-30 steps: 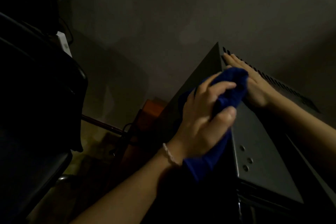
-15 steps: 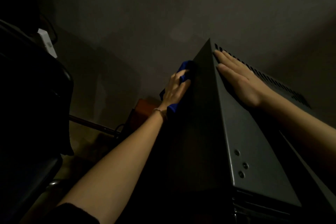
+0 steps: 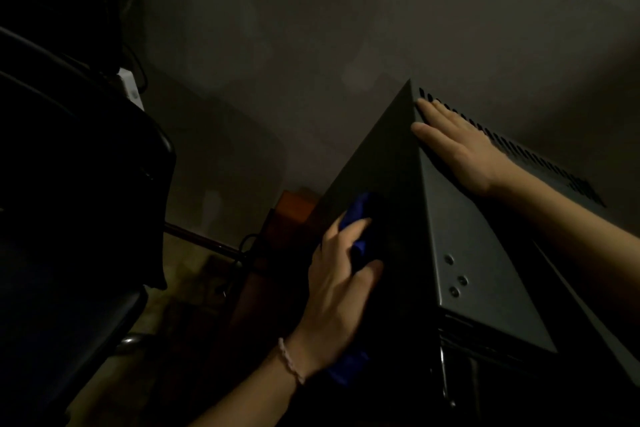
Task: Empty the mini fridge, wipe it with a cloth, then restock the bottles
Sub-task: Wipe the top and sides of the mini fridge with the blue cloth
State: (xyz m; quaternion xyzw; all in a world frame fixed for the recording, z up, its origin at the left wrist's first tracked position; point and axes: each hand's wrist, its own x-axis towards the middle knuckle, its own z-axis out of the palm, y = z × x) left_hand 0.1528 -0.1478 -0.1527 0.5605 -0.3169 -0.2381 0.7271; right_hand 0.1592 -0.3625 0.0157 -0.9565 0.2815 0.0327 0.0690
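A bare grey wall (image 3: 346, 28) fills the upper part of the dim view. At the left edge a dark chair (image 3: 69, 218) is seen, with a metal bar (image 3: 204, 241) running from behind it toward the middle. The mini fridge (image 3: 478, 253) stands at the right, seen from above its near corner, with a row of vent slots (image 3: 512, 149) along the far edge of its top and three screws (image 3: 457, 279) near the front of that top. An orange box (image 3: 294, 206) is partly hidden behind the fridge's dark left side. The right hand (image 3: 460, 149) is laid flat on the fridge top, its fingers straight and spread near the back corner. The left hand (image 3: 339, 298) is pressed against the left side wall, its fingers curled round a blue cloth (image 3: 360, 239) that is bunched between palm and wall. A pale beaded bracelet (image 3: 291, 362) is worn on the left wrist.
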